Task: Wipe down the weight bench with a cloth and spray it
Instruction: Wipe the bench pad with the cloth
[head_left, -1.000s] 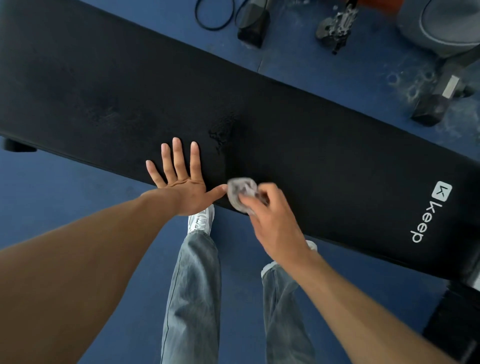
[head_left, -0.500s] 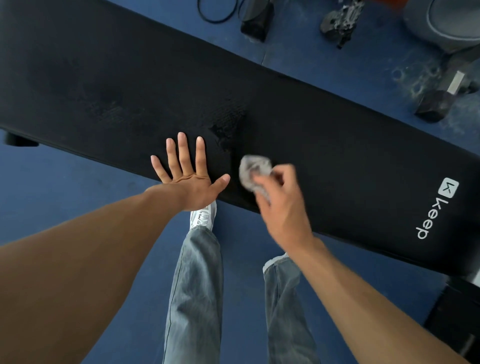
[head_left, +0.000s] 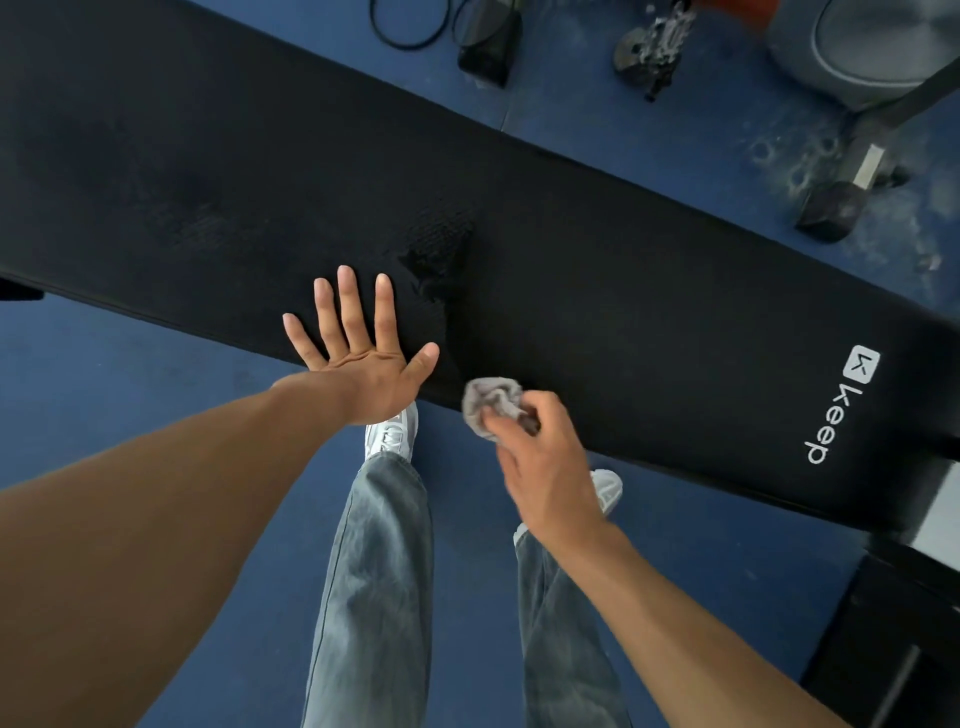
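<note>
**Inspector:** State the left hand (head_left: 363, 371).

**Assistant:** Flat, palm down on the black weight bench (head_left: 623, 291) near its near edge. Fingers (head_left: 352, 306) are spread wide and hold nothing. The thumb points toward the other hand.

**Inspector:** And the right hand (head_left: 545, 457)?

**Assistant:** Fingers curled closed round a crumpled grey cloth (head_left: 491, 402). The cloth bulges out beyond the fingertips and touches the bench pad at its near edge, just beside the left thumb tip, with a narrow gap between them.

**Inspector:** Condition of the pad?

**Assistant:** A darker, wet-looking patch (head_left: 441, 254) lies just past the left index fingertip, and beyond the cloth. A white "Keep" logo (head_left: 841, 405) sits well off to the right hand's outer side.

**Inspector:** Surroundings?

**Assistant:** Blue floor (head_left: 130, 389). A dumbbell (head_left: 847, 192) lies on the far side of the bench, well apart from both hands. Grey jeans (head_left: 374, 597) and a white shoe (head_left: 389, 434) show directly under the left wrist. No spray bottle can be made out.
</note>
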